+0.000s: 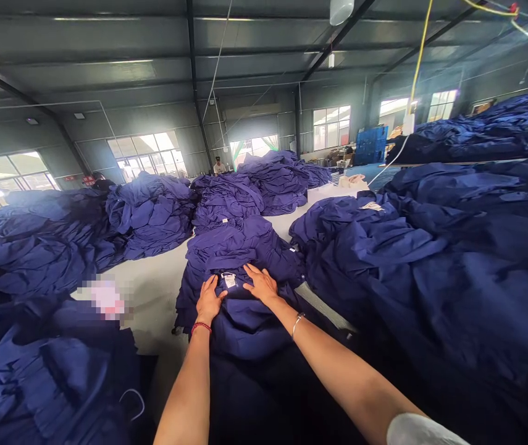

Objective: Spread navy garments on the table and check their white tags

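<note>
A navy blue garment point(245, 321) lies on top of a stack of similar garments in front of me, its lower part draping toward my body. At its neck shows a white label point(230, 280). My left hand point(209, 299) rests on the cloth just left of the label, fingers stretched forward. On the label's other side, my right hand point(262, 283) lies on the fabric with its fingers spread. Both palms face down, and neither hand visibly grips the cloth.
Large heaps of navy garments stand at the left point(50, 241), at the back point(231, 194) and at the right point(407, 241). Parts of the pale table point(157, 278) show between them. A white cable point(396, 157) hangs down at the right. A person point(218, 167) is in the distance.
</note>
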Demonstrator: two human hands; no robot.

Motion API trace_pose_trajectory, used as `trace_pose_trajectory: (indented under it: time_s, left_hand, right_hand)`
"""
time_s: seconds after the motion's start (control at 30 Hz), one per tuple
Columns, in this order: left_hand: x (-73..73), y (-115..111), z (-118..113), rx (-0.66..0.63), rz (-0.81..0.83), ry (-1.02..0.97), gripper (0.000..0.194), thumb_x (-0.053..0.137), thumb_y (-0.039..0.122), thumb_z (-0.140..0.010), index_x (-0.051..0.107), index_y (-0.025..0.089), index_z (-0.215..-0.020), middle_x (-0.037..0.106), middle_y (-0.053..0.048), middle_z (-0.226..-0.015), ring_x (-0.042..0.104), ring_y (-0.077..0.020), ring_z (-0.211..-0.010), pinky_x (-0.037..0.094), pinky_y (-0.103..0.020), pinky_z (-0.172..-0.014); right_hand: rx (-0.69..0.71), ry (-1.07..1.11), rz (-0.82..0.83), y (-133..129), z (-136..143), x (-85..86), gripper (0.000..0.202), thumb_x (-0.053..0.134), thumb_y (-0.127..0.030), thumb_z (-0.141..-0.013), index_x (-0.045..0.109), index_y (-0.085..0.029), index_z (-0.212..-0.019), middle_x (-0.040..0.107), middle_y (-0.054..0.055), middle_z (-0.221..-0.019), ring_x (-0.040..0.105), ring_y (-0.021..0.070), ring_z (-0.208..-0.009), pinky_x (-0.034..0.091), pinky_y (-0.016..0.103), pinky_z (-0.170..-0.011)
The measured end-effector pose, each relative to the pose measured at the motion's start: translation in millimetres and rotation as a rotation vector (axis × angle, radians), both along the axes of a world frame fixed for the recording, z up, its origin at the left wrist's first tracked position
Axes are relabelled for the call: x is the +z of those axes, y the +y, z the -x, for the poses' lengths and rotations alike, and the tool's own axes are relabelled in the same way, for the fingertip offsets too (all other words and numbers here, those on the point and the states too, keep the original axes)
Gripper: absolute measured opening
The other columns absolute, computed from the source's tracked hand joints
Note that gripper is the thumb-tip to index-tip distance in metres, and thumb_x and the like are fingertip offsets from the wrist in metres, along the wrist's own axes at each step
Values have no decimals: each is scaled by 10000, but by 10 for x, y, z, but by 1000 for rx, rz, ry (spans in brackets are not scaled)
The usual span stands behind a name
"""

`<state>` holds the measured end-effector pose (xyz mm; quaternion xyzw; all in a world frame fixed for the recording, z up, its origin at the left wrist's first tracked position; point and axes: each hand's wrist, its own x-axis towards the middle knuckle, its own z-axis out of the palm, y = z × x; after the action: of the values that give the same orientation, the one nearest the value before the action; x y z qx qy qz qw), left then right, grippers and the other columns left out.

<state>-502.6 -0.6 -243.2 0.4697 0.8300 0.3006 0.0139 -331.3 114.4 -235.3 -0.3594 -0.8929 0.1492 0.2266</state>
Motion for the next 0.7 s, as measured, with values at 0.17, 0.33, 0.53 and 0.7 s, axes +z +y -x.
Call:
trace_pose_trajectory:
  time_s: [0.17,0.33,0.53,0.7]
  left_hand:
    - [-2,-9,-236,4,-156,30,680,563,34,-816,516,265,-1454,479,-20,-1538,437,-193,-1413,365,-330,-1177]
    - [52,45,-573,-60,-292,-29,810,480,-34,-744,444,231,-1508,408,-22,-1581,398,-178,-1440,347,-291,-1188]
    - [243,35,-1064,-153,-431,-138,774,445,-6,-748,460,181,-1498,415,-59,-1562,390,-192,-1446,317,-279,-1208]
    - [540,-69,-1455,-228,-482,-155,777,417,-14,-750,455,191,-1498,398,-41,-1569,362,-166,-1460,269,-269,-1229]
  right_hand:
    - [41,41,-60,-98,-5,-72,709,591,-214,-903,340,-443,-1525,396,-89,-1582,548,195,-1262,509,348,-1017]
    - [113,152,-39,-191,-72,-63,817,589,-83,-840,323,-434,-1529,384,-61,-1590,469,169,-1377,343,425,-1181]
    - [176,344,10,-345,-288,-8,755,499,-39,-833,405,-361,-1508,427,17,-1566,400,171,-1438,301,483,-1193]
    - [191,492,9,-433,-592,151,677,477,-84,-842,471,-294,-1486,484,60,-1525,417,194,-1429,336,456,-1181]
